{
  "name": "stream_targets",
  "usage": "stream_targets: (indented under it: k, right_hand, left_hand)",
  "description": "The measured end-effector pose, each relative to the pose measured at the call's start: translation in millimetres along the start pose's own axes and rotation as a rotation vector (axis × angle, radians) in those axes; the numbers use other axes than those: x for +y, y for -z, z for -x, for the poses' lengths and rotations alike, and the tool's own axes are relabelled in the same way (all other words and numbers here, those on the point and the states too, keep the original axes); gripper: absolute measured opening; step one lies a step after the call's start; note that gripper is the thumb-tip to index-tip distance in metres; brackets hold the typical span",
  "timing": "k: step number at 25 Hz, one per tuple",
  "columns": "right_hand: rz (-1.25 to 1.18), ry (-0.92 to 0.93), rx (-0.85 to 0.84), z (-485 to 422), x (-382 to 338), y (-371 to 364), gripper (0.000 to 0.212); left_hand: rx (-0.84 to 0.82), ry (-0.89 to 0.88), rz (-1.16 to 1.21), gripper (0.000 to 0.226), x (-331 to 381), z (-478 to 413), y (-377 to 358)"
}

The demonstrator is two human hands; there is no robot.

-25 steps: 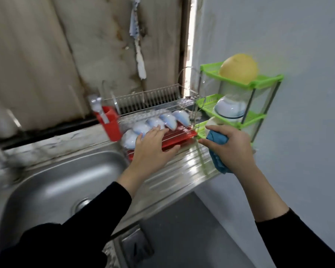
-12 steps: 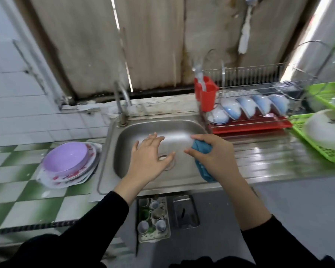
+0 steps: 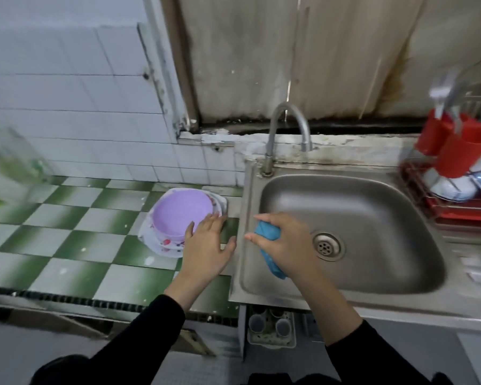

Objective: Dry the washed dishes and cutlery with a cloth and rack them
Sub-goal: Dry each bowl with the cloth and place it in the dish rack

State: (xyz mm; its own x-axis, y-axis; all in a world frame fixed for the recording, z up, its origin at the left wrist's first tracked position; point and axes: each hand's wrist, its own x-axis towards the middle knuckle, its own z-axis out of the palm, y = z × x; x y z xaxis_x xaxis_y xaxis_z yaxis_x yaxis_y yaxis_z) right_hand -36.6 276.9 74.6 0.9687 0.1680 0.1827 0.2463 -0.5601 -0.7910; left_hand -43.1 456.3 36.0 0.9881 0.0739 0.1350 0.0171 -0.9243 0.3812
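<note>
Turned away from the rack (image 3: 461, 209) at the far right, where a second ago had the left grip (image 3: 206, 245) on the racked bowls (image 3: 450, 188) and the right grip (image 3: 286, 245) by a green shelf. Passed over the sink (image 3: 372, 273) half a second ago. Now arrived at the left counter (image 3: 67, 240).

Reaching with the left grip, fingers spread and straight, tips right at the near right edge of the purple plate (image 3: 182, 211). Cannot tell whether touching or a shade above. Not yet pinching anything there.

Pinching the blue cloth (image 3: 267, 232) in the right grip, bunched and hanging down by the sink's left wall, same as in both earlier views.

Found the purple plate topmost on a stack of white plates (image 3: 161, 245), on the counter just left of the sink and well apart from the rack.

Reads as done with one racking and fetching the next piece. Next, by this judgement: lift the purple plate, wipe with the cloth, carry right across the sink. Plenty left to dry, going by the stack. Worth lifting only the top plate, to avoid dragging the next one along.
</note>
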Motion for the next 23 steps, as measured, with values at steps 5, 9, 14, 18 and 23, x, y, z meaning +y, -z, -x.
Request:
stream_targets:
  k: [5, 9, 14, 18, 23]
  right_hand:
    - [0.137, 0.064, -0.188, -54, -6, -60, 0.040]
    - [0.246, 0.147, -0.358, -102, -1, -96, 0.041]
    - [0.457, 0.233, -0.674, -154, 8, -139, 0.043]
    - [0.618, 0.316, -0.891, -174, 15, -159, 0.044]
    - [0.602, 0.380, -0.997, -182, 25, -162, 0.050]
  left_hand:
    - [-0.044, 0.111, -0.040, 0.054, -64, -22, -19]
    - [-0.059, 0.147, -0.031, 0.053, -96, -38, -34]
    - [-0.163, 0.151, -0.081, 0.049, -124, -55, -42]
    - [-0.144, 0.028, 0.020, 0.044, -144, -47, -51]
    - [0.030, -0.109, 0.061, 0.038, -167, -44, -52]
